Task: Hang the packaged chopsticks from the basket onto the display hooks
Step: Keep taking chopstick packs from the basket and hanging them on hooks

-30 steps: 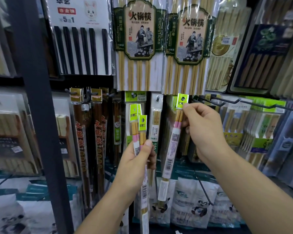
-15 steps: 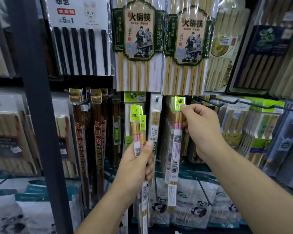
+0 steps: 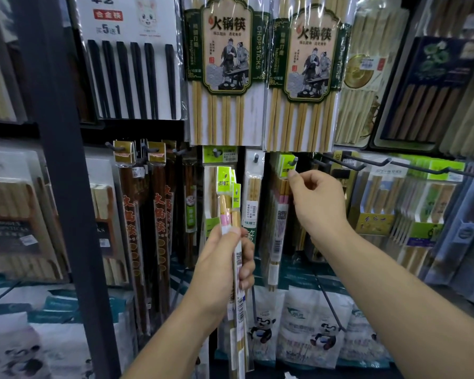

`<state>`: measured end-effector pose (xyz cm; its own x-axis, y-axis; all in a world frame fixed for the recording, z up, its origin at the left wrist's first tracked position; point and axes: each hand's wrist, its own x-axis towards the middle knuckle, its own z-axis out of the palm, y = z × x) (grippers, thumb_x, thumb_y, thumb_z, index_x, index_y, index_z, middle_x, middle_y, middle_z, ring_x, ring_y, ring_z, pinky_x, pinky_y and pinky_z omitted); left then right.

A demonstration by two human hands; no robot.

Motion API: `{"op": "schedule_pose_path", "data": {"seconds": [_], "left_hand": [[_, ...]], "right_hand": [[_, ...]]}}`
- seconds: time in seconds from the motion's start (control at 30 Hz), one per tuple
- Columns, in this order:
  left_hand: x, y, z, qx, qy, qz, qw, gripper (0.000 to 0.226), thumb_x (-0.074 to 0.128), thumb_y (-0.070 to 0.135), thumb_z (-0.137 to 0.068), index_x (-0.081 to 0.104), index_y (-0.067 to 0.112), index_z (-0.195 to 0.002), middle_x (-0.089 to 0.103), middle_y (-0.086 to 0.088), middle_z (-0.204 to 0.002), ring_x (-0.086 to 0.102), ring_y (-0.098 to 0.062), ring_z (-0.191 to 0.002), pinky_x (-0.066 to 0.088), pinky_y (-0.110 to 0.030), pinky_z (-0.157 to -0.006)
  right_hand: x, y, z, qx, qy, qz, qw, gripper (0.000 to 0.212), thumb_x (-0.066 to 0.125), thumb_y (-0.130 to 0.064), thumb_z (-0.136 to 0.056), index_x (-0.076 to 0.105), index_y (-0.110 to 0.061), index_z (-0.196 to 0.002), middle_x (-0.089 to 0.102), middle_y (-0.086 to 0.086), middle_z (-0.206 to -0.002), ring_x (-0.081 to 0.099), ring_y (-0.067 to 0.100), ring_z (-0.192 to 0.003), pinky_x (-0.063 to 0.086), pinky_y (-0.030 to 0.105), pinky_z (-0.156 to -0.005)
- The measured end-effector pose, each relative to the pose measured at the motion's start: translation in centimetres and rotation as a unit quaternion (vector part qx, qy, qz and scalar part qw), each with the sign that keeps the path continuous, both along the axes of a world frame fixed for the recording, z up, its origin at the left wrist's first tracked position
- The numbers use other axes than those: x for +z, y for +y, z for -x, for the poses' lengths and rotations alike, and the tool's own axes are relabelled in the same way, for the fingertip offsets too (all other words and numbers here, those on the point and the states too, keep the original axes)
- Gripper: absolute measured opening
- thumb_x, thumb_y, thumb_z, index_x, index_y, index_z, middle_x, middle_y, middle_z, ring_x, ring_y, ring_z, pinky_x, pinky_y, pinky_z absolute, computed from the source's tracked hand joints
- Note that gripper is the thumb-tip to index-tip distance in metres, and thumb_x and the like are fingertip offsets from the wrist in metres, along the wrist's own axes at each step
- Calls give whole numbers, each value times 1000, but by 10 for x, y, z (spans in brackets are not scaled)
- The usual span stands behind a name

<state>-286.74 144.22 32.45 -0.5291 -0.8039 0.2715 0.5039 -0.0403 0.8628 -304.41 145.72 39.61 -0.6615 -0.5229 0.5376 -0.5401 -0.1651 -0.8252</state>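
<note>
Our right hand (image 3: 316, 203) pinches the green header of one chopstick pack (image 3: 281, 214), centre frame, to seat its hole on the hook (image 3: 294, 160). Our left hand (image 3: 222, 266) grips two spare packs (image 3: 226, 187) upright, lower centre, headers up, likely ready to feed next. No basket in view.

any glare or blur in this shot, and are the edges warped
Head view: glare streaks on the wrap of the hot-pot chopstick packs up top; wide-angle distortion slants the dark shelf post; corners are dim and soft; the left hand and its held packs are sharp.
</note>
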Motion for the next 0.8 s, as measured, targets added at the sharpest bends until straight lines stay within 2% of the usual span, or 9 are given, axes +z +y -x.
{"op": "schedule_pose_path", "data": {"seconds": [0.07, 0.13, 0.27, 0.37, 0.43, 0.53, 0.63, 0.7, 0.8], "left_hand": [[0, 1, 1, 21, -17, 9, 1000, 17, 49, 28, -107, 53, 12, -106, 56, -5, -77, 42, -14, -50, 36, -25, -43], [0, 2, 2, 37, -32, 31, 998, 18, 48, 29, -107, 54, 12, -105, 58, -3, -79, 47, -14, -53, 40, -25, -44], [2, 4, 1, 54, -41, 54, 996, 26, 50, 29, -105, 57, 4, -105, 60, -6, -75, 55, -15, -56, 48, -26, -46], [3, 5, 1, 53, -37, 54, 996, 26, 54, 28, -102, 59, 3, -108, 61, -9, -77, 60, -17, -60, 53, -28, -48], [4, 6, 2, 45, -29, 50, 997, 26, 56, 28, -99, 61, 4, -107, 62, -9, -77, 61, -18, -62, 54, -29, -48], [5, 7, 3, 29, -21, 59, 998, 32, 58, 34, -93, 63, 6, -108, 65, -6, -76, 64, -18, -63, 56, -30, -50], [3, 8, 4, 20, -21, 74, 997, 32, 59, 37, -91, 67, 11, -108, 69, -6, -78, 67, -19, -65, 58, -31, -52], [1, 7, 5, 16, -21, 76, 997, 28, 58, 37, -95, 71, 15, -107, 73, -8, -83, 71, -23, -71, 61, -34, -59], [-3, 4, 4, 34, -50, 96, 994, 26, 55, 41, -97, 75, 27, -106, 79, -5, -101, 75, -22, -95, 62, -34, -81]], "right_hand": [[-1, -5, 1, -9, 14, 3, 1000, 32, 61, -38, -101, 68, -17, -77, 64, -4, -67, 54, -5, -57, 40, 10, -54], [-1, -10, 1, -21, 17, -2, 1000, 32, 60, -38, -101, 67, -16, -79, 63, -4, -70, 54, -9, -60, 38, 6, -51], [-4, -10, -3, -32, 4, 6, 999, 29, 61, -39, -100, 62, -16, -83, 59, -6, -74, 52, -12, -62, 37, 11, -53], [-11, 3, -16, -26, -11, 27, 999, 29, 62, -39, -99, 58, -17, -80, 55, -9, -70, 49, -10, -58, 38, 7, -53], [-15, 13, -27, 16, -18, 22, 999, 32, 63, -41, -98, 63, -16, -78, 59, -8, -64, 51, -7, -58, 40, 7, -54], [-18, 29, -45, 130, -22, -10, 991, 31, 64, -39, -97, 72, -14, -81, 66, 7, -75, 55, 1, -60, 48, 17, -56], [-17, 38, -56, 206, -48, -13, 977, 24, 65, -26, -99, 71, -9, -82, 62, 20, -68, 55, 11, -50, 49, 22, -45], [-16, 40, -56, 223, -67, -6, 972, 24, 63, -21, -100, 69, -6, -83, 58, 21, -61, 52, 13, -46, 47, 21, -41], [-10, 37, -48, 180, -50, 6, 982, 27, 62, -26, -101, 71, -17, -78, 61, 3, -62, 53, 8, -53, 46, 19, -48]]}}
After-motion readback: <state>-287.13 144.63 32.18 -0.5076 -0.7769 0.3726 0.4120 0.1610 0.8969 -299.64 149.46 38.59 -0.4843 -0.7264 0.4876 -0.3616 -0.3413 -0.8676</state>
